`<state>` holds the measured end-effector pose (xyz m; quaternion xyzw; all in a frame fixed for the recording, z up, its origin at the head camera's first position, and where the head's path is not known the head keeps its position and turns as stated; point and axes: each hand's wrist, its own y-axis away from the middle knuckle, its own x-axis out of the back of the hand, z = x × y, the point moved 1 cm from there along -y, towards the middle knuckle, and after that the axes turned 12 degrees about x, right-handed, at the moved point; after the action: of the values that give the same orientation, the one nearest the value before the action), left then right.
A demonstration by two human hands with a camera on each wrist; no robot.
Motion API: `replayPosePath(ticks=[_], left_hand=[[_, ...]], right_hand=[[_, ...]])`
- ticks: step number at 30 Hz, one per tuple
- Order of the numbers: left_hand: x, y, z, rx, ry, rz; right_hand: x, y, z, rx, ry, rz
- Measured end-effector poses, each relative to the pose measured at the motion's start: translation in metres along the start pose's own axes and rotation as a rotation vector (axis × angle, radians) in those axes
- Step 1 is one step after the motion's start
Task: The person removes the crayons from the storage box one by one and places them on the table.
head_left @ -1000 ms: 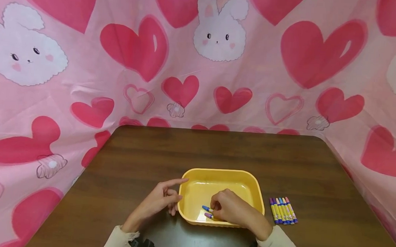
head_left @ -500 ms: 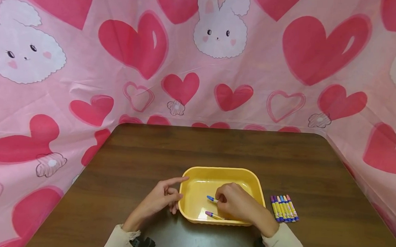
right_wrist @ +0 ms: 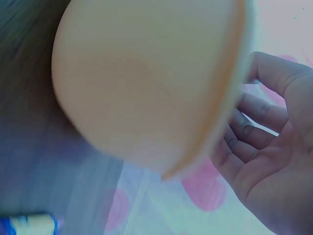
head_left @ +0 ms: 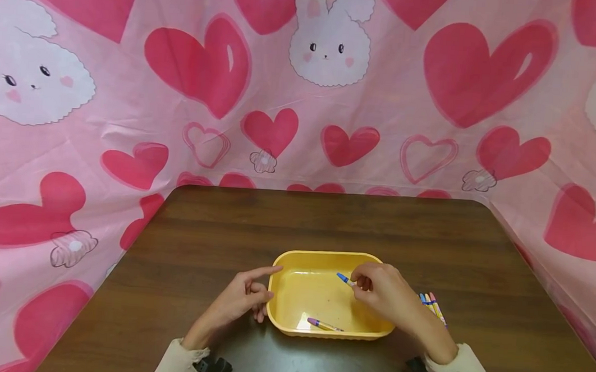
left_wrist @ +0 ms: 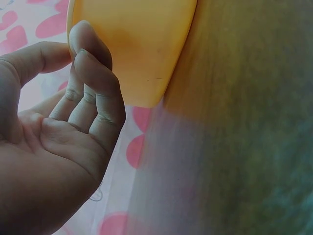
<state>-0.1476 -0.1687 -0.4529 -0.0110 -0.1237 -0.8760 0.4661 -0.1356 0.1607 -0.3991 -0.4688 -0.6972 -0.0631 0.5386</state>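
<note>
My right hand [head_left: 385, 289] pinches a blue crayon [head_left: 346, 279] over the right part of the yellow tray [head_left: 302, 298]. The crayon's blue tip points left; its other end is hidden by the fingers. On the tray floor, near the front wall, lies a purple crayon [head_left: 325, 324]. At the tray's left rim is my left hand [head_left: 244, 295], its index finger straight at the edge and its thumb lower down. The left wrist view shows the other fingers [left_wrist: 102, 93] loosely bent outside the wall. From the right wrist, the tray wall [right_wrist: 146, 88] hides the crayon and fingertips.
Several crayons [head_left: 433, 306] lie side by side on the brown table [head_left: 215, 226] to the right of the tray, partly covered by my right forearm. One crayon end [right_wrist: 34, 224] shows in the right wrist view. A pink heart-patterned cloth [head_left: 330, 148] hangs behind the table.
The right hand has moved right and away from the tray's front wall, lifting the blue crayon off the purple one's side. The left hand and the purple crayon have stayed put.
</note>
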Motion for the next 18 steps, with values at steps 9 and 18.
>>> replayPosePath(ticks=[9, 18], left_hand=[[-0.001, 0.001, 0.002, 0.007, -0.005, 0.009], [-0.002, 0.001, 0.001, 0.040, -0.016, 0.032]], right_hand=[[0.032, 0.029, 0.008, -0.046, 0.068, 0.116], [0.056, 0.066, 0.023, -0.122, 0.145, 0.226]])
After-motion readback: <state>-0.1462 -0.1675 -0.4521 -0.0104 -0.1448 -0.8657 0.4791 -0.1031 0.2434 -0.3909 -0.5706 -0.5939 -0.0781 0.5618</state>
